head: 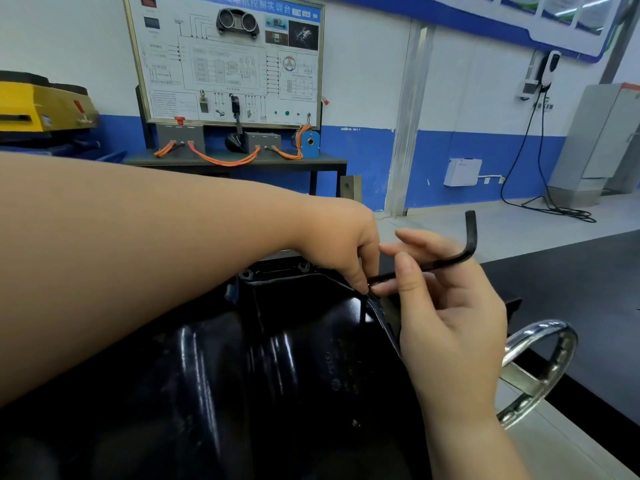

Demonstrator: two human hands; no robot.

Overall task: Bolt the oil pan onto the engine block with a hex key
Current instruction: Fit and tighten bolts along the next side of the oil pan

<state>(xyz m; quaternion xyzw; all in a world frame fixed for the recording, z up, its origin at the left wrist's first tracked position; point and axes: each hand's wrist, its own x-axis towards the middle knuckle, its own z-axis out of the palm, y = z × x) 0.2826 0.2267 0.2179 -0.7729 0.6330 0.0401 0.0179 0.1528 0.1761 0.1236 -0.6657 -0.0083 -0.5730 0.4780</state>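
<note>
Right hand [450,317] pinches the hex key [446,262] between thumb and fingers, just above the oil pan [277,358] right rim. Left hand [341,242] fingertips curl down at the key tip on that rim; whether they hold anything cannot be determined. A handwheel [543,355] stands right of the oil pan.

The hex key [450,262] is being pinched by the right hand [450,317], and the far rim of the black oil pan [277,348] is being touched by the curled fingers of the left hand [341,244].
</note>
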